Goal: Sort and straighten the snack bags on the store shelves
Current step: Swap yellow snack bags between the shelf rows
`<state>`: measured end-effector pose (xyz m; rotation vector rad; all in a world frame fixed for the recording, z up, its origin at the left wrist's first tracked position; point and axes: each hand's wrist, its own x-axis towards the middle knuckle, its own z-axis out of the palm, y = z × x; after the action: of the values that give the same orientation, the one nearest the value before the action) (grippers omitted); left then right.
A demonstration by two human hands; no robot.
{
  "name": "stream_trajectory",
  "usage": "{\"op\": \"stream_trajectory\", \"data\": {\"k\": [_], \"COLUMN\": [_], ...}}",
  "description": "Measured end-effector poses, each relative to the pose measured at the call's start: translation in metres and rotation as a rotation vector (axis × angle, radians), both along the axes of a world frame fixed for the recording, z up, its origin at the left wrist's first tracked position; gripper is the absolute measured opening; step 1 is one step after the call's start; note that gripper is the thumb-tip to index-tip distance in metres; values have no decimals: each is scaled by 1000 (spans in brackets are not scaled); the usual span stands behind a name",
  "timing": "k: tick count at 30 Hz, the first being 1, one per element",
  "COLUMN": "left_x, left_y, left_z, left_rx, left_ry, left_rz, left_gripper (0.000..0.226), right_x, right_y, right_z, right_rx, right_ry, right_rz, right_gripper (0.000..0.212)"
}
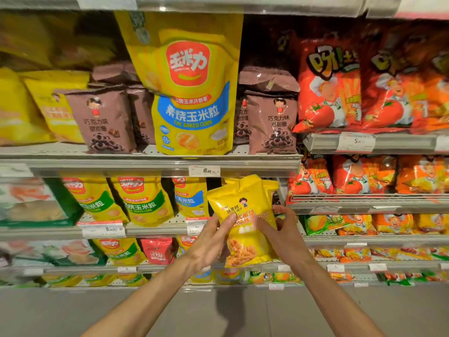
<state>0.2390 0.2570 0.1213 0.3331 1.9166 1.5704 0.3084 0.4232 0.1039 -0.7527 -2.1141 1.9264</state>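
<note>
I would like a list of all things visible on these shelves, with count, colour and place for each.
held snack bag: one, yellow, in front of the second shelf, centre
baked corn pouch: one large, yellow and blue, upper shelf, centre
chocolate ring bags: several, brown, either side of the pouch
tomato snack bags: many, red-orange, right shelves
corn pouches: several, yellow and green, second shelf, left
price tag: one, white, upper shelf edge
left hand: grip on the bag's left side
right hand: grip on its right side

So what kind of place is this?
Most likely a shop's snack aisle: stacked shelves packed with snack bags, with price tags clipped along the shelf edges.
</note>
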Motion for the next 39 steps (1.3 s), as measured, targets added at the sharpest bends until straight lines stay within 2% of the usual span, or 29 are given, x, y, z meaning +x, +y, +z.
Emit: {"op": "stream_trajectory", "data": {"k": [3,6,9,11,14,16,17,21,25,27,29,32,36,39], "left_x": [-5,-3,1,3,-1,-6,-8,-25,-35,-49,-63,-83,-123,-151], "left_y": [-25,-58,-97,-128,-174,-206,-221,-278,-323,-341,-353,-365,-380,-390], "left_z": [10,33,52,70,97,112,122,151,185,191,197,200,189,186], "left_rx": [-70,-114,-111,-82,-83,-59,-49,33,35,36,56,131,137,165], "left_ry": [82,136,213,241,319,351,370,415,475,511,513,519,535,537], "left_rz": [-27,-41,-32,-35,-32,-5,6,30,109,127,158,195,277,352], "left_gripper": [84,86,66,41,27,9,7,42,34,49,69,67,98,92], "right_x": [4,8,9,8,0,-7,-11,-36,-64,-79,-94,-124,-173,-212], "right_y": [-22,-50,-86,-113,-157,-184,-198,-249,-287,-302,-315,-328,-343,-359], "right_z": [21,42,63,79,103,117,126,159,188,199,206,208,200,196], "right_rx": [9,38,66,43,51,58,56,77,108,109,113,129,185,208], "right_ry": [36,66,99,125,183,230,253,333,377,380,387,369,400,398], "right_rz": [17,31,37,27,59,99,122,193,261,285,313,345,352,404], "right_gripper": [58,66,58,55,62,74,79,87,97,100,94,84,91,83]}}
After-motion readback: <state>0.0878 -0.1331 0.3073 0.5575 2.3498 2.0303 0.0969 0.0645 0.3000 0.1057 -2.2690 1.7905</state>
